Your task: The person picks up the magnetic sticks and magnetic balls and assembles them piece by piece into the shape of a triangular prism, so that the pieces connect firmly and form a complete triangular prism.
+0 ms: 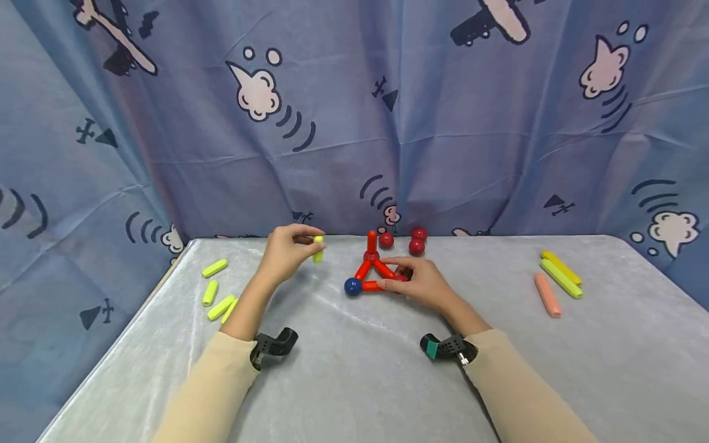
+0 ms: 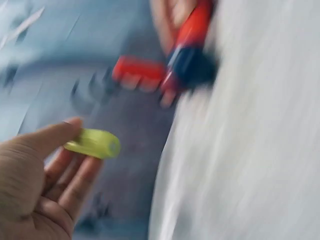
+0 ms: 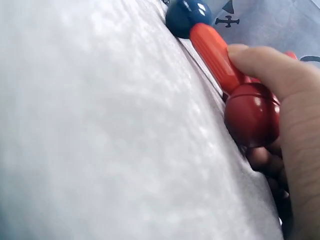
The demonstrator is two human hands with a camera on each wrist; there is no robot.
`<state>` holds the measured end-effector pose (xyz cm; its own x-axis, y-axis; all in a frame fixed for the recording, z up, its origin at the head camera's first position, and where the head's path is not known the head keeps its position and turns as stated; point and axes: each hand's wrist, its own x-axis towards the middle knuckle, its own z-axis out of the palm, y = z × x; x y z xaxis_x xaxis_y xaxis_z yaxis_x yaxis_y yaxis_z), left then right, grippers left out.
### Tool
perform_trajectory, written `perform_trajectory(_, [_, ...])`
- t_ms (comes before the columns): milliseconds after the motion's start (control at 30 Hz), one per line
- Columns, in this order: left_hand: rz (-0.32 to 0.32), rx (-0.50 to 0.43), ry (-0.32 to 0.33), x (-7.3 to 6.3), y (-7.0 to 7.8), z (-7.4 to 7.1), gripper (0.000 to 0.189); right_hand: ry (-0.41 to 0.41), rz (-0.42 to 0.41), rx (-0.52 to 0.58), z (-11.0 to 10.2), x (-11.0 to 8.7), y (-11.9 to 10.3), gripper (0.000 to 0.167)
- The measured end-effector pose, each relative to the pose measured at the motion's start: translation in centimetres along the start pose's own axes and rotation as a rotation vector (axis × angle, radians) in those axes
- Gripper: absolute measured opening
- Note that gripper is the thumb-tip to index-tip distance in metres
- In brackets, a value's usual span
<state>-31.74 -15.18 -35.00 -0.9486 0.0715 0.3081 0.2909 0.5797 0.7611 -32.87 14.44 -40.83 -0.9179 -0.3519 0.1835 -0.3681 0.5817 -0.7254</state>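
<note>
My left hand [image 1: 289,251] pinches a short yellow-green rod [image 1: 318,249] between thumb and fingers, above the table. In the left wrist view that rod [image 2: 95,143] sticks out past the fingertips. My right hand [image 1: 419,282] holds the right corner of a triangle of red rods [image 1: 363,269] joined by balls, thumb on the front rod [image 3: 214,55]. A blue ball [image 1: 352,287] makes the left corner, a dark red ball [image 3: 253,115] the right one. At the back corner ball [image 1: 371,256] another red rod [image 1: 372,240] stands upright.
Several yellow-green rods [image 1: 215,267] lie at the left, partly behind my left forearm. Three dark red balls [image 1: 416,247] sit by the table's back edge. On the right lie a yellow rod [image 1: 562,267], a long yellow-green rod [image 1: 561,278] and an orange rod [image 1: 547,295]. A blue patterned curtain [image 1: 343,123] hangs behind.
</note>
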Motion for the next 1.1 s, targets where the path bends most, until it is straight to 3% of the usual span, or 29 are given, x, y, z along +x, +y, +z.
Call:
perform_trajectory(100, [0.067,-0.080,-0.037,-0.3,1.4,3.0,0.023,0.025,0.015,-0.022,0.1,0.0,-0.2,0.053])
perform_trajectory(233, [0.107,-0.126,-0.087,-0.6,1.6,5.5,0.023,0.041,0.032,-0.021,0.2,-0.1,-0.4,0.053])
perform_trajectory(433, [0.077,-0.222,-0.097,-0.7,1.0,5.9,0.025,0.045,0.031,-0.014,0.2,-0.1,-0.4,0.052])
perform_trajectory(600, [0.071,-0.236,-0.137,-0.7,1.0,5.6,0.027,0.043,0.035,-0.011,0.4,0.1,-0.4,0.052])
perform_trajectory(767, [0.108,-0.229,-0.217,-0.5,0.9,4.6,0.028,0.045,0.037,-0.016,0.4,0.2,-0.2,0.053])
perform_trajectory(900, [0.130,-0.180,-0.307,-0.1,1.3,2.6,0.029,0.048,0.034,-0.025,0.2,0.1,-0.1,0.053])
perform_trajectory(1000, [0.121,-0.014,-0.229,0.3,1.2,0.1,0.027,0.052,0.032,-0.026,0.0,0.0,-0.1,0.053])
perform_trajectory(1100, [0.050,0.259,-0.021,0.2,-0.4,-3.2,0.024,0.051,0.038,-0.023,0.0,0.0,0.0,0.052])
